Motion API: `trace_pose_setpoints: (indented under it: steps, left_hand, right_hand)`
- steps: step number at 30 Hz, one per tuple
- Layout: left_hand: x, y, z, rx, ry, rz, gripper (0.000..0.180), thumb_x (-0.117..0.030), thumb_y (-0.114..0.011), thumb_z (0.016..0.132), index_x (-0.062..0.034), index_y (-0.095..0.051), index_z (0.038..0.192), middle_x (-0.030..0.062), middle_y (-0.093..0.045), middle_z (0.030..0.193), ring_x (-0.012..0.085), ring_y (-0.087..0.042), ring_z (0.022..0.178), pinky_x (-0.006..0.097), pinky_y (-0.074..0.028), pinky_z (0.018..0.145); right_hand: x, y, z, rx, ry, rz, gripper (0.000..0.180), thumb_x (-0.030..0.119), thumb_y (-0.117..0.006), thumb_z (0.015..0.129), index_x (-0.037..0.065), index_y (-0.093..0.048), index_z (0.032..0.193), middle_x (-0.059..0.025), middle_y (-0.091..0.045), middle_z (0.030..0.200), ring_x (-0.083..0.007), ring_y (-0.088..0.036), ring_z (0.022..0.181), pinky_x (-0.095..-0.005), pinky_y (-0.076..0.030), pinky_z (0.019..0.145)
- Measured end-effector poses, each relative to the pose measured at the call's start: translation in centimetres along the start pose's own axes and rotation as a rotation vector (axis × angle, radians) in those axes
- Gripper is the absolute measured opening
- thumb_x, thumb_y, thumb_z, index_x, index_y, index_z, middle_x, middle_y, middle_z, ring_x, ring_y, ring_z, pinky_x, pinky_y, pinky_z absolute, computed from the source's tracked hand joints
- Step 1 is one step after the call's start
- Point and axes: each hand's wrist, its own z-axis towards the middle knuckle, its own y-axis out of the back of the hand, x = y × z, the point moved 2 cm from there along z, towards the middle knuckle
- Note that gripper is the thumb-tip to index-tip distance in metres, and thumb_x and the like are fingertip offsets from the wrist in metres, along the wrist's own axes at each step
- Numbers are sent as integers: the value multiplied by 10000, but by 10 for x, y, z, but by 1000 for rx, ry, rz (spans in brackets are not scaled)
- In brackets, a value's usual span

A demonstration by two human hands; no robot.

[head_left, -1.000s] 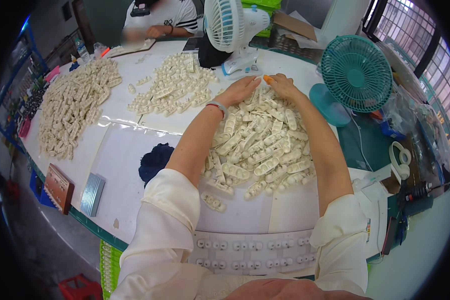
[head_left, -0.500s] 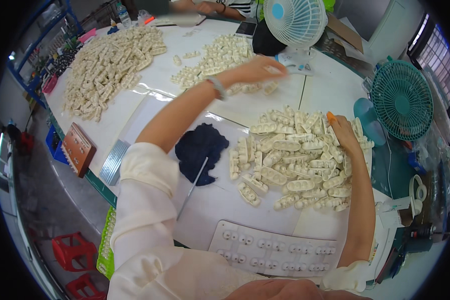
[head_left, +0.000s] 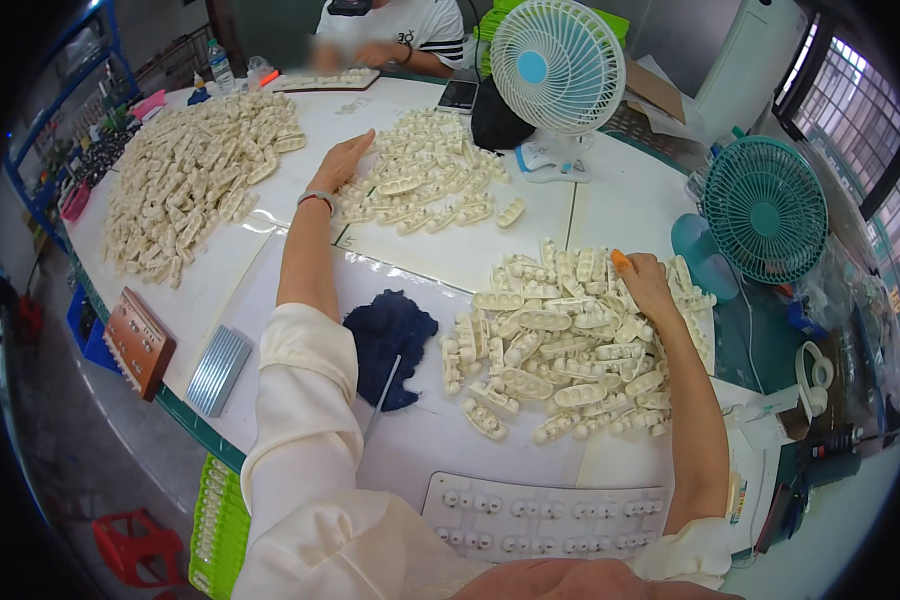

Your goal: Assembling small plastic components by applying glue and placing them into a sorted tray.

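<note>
My left hand (head_left: 344, 163) is at the left edge of the middle pile of small cream pieces (head_left: 425, 165), its fingers stretched out and nothing in them. These pieces are narrow, elongated mouldings with rounded bumps. At the right, a nearer pile of larger-looking cream pieces (head_left: 560, 345) lies heaped on the white table. My right hand (head_left: 647, 285) rests against this pile's upper right side, fingers partly spread, an orange cover (head_left: 621, 260) on one digit. No piece shows in its grasp, though its far fingers are partly hidden.
A big cream heap (head_left: 195, 170) lies far left. Nearer are a dark blue cloth (head_left: 390, 345) with a metal rod, a white moulded tray (head_left: 545, 515), a silver ribbed block (head_left: 218, 370) and a brown block (head_left: 140, 342). A white fan (head_left: 558, 65) and green fan (head_left: 767, 205) stand right; a person sits opposite.
My left hand has swept from the right side of the middle pile to its left edge. The right hand stays on the near pile. The whole view has shifted a little.
</note>
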Motion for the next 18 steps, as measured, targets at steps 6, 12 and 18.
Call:
trace_pose_setpoints:
  steps: [6, 12, 18]
  left_hand:
    - [-29, -37, -8, 287, -27, -79, 644, -563, -473, 858, -62, -544, 1256, 118, -494, 1315, 221, -426, 1231, 305, -299, 1024]
    - [-91, -117, -48, 548, -289, -134, 609, -516, -532, 858, -32, -558, 1227, 120, -514, 1287, 214, -478, 1159, 284, -358, 962]
    - [-159, -200, -84, 821, -317, -109, 593, -513, -502, 876, -74, -525, 1274, 102, -519, 1282, 201, -494, 1140, 291, -381, 945]
  right_hand:
    - [16, 5, -7, -31, 52, 91, 482, 405, -483, 839, 107, -557, 1210, -149, -459, 1285, -328, -377, 1196, -427, -323, 1004]
    - [11, 9, -15, 20, 78, 124, 499, 385, -520, 815, 112, -549, 1233, -142, -453, 1282, -312, -373, 1207, -421, -317, 1017]
    - [9, 21, -35, 104, 91, 132, 481, 345, -530, 830, 88, -554, 1236, -182, -497, 1231, -324, -442, 1168, -400, -397, 950]
